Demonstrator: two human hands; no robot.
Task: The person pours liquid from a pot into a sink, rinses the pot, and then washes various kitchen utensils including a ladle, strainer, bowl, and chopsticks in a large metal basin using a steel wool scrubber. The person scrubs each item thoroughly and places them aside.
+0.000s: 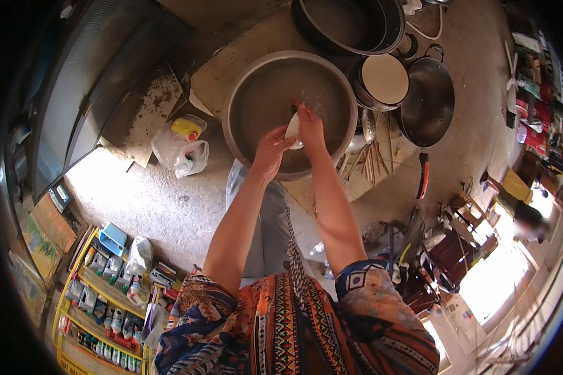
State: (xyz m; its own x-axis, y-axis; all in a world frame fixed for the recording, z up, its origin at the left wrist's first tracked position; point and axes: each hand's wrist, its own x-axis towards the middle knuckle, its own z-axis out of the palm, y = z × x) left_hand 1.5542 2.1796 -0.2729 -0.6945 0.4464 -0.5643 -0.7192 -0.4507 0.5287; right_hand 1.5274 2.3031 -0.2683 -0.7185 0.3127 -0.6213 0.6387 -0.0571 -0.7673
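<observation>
White dish held tilted between both hands, over the wide metal basin. Left hand: fingers closed on its near edge. Right hand: gripping the opposite side. From here, judged light, stiff, possibly breakable, slippery if wet; best held by opposite edges.
</observation>
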